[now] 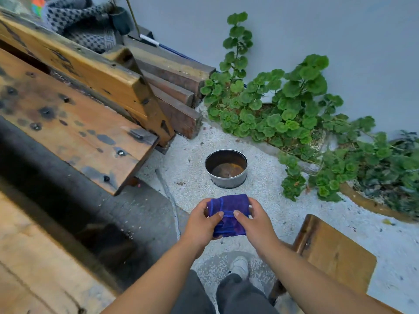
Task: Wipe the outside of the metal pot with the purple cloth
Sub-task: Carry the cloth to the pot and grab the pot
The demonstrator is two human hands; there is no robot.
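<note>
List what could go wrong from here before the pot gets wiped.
1. The metal pot seems to hold brownish liquid; tipping it to wipe the outside could spill it.
2. The purple cloth, bunched between left hand and right hand, may wipe poorly.
3. The pot sits low on the gravel ground, so reaching it means bending.

The ground (260, 200) is pale, speckled gravel, giving way to a darker grey patch at the left. A round metal pot (226, 168) stands upright on the gravel, open side up, well apart from anything else. Near it — toward the wall — stacked wooden beams (179, 91) rest on the ground, and a leafy green plant (294, 114) spreads low over the gravel's edge. A white shoe (240, 267) stands on the gravel nearest the camera.
</note>
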